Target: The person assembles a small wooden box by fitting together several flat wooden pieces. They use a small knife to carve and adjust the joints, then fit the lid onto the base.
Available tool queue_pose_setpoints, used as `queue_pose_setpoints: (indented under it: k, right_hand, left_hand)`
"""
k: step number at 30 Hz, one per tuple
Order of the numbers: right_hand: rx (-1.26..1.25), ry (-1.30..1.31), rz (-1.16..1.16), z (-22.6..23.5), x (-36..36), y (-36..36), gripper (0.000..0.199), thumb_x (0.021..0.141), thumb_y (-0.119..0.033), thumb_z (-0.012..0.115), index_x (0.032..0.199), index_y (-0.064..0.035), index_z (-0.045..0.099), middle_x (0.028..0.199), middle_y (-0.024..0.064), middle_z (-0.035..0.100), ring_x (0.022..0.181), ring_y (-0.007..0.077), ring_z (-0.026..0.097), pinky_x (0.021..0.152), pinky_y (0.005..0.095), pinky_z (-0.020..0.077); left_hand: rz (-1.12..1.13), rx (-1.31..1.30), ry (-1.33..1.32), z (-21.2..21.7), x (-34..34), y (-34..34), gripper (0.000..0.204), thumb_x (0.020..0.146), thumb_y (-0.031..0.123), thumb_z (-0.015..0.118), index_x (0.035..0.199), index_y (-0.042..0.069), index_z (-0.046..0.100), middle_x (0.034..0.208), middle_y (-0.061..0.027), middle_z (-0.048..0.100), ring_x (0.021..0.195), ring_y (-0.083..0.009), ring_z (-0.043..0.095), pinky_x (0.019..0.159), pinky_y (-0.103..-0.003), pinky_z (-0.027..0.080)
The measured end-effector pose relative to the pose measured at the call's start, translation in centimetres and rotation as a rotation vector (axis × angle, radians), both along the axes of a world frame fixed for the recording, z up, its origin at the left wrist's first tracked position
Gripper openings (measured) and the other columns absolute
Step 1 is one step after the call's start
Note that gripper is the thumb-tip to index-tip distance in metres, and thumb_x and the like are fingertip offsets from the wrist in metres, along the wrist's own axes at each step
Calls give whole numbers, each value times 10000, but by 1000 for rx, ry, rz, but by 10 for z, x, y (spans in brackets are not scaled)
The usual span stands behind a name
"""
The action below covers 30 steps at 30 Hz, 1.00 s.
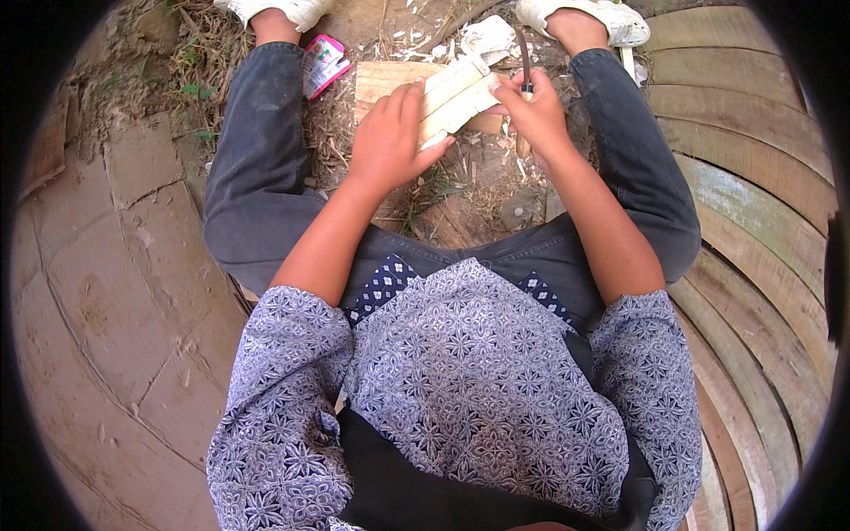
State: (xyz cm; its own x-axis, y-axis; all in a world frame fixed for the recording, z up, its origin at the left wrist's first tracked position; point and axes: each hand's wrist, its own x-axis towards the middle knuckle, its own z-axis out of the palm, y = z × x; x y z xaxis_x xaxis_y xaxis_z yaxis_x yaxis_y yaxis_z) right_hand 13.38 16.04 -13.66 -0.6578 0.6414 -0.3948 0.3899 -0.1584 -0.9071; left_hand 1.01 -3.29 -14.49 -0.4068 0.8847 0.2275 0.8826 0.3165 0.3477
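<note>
A pale wooden piece (pixel 456 96), with lengthwise lines on its face and a notched end, lies slantwise between my hands. My left hand (pixel 390 133) grips its left end, fingers along the top and thumb at the near edge. At the other end, the thumb of my right hand (pixel 536 115) rests against the wood. That same hand holds a curved knife, its dark thin blade (pixel 525 55) pointing away from me and its wooden handle (pixel 523 146) showing below the fingers. Beneath the wooden piece is a flat board (pixel 374 81), partly covered.
Shavings and chips litter the dirt ground between my legs. A pink and white packet (pixel 324 65) lies by my left shin, and a crumpled white thing (pixel 488 39) beyond the wood. Wooden slats (pixel 753 133) run along my right; cracked paving (pixel 115 292) lies on my left.
</note>
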Motion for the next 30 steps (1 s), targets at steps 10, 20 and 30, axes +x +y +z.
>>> queue_pose_setpoints:
  k: [10,20,30]
  right_hand:
    - [-35,19,33,-5,1,5,357,870,-238,742,1052,-93,471,988,38,638,809,126,702,537,228,439]
    - [-25,12,21,-7,-1,5,361,854,-180,750,1049,-65,469,1007,114,673,791,182,730,491,260,474]
    - [-51,4,11,7,-1,2,350,860,-228,751,1045,-92,487,983,40,635,797,122,698,528,231,434]
  left_hand:
    - [9,-17,-25,-1,3,1,814,767,417,739,1357,-51,427,1230,-233,548,1035,-381,585,882,-439,513]
    - [21,-48,1,-1,2,1,845,735,433,752,1354,-45,434,1201,-203,555,1011,-358,590,853,-422,524]
    - [33,-20,29,-2,2,2,819,723,454,757,1317,-34,476,1147,-177,587,970,-325,609,799,-396,532]
